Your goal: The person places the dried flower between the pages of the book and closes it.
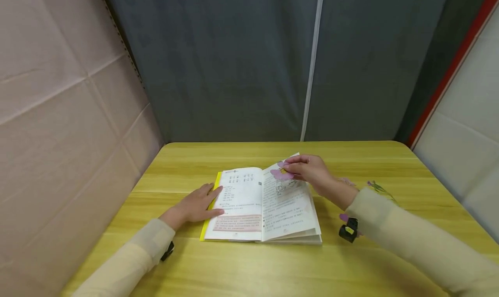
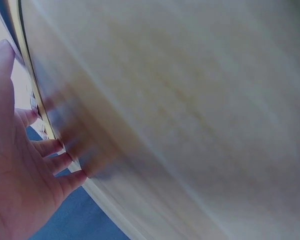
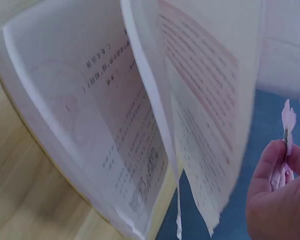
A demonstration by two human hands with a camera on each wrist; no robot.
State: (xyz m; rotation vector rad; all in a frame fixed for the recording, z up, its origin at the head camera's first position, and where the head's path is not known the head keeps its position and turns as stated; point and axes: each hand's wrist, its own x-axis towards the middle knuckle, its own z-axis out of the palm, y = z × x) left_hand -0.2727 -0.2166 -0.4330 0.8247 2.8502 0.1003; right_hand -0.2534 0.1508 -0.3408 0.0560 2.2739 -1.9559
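Observation:
An open book (image 1: 242,204) with a yellow cover edge lies on the wooden table, printed text on both pages. My left hand (image 1: 195,205) rests at the left page's outer edge, fingers spread and fairly straight. The left wrist view shows that hand (image 2: 27,175) with its fingertips against the table surface beside the book. Over the upper part of the right page, my right hand (image 1: 309,171) pinches a pinkish-purple flower (image 1: 281,174) with a yellow centre. In the right wrist view the flower (image 3: 288,117) is seen edge-on between thumb and fingers, apart from several raised pages (image 3: 205,90).
To the right, partly behind the right forearm, a purple flower with a green stem (image 1: 378,188) and a pale pink flower (image 1: 348,182) lie on the table (image 1: 241,271). A purple petal (image 1: 344,217) shows beside the right wrist camera (image 1: 348,230). A dark curtain (image 1: 234,72) hangs behind.

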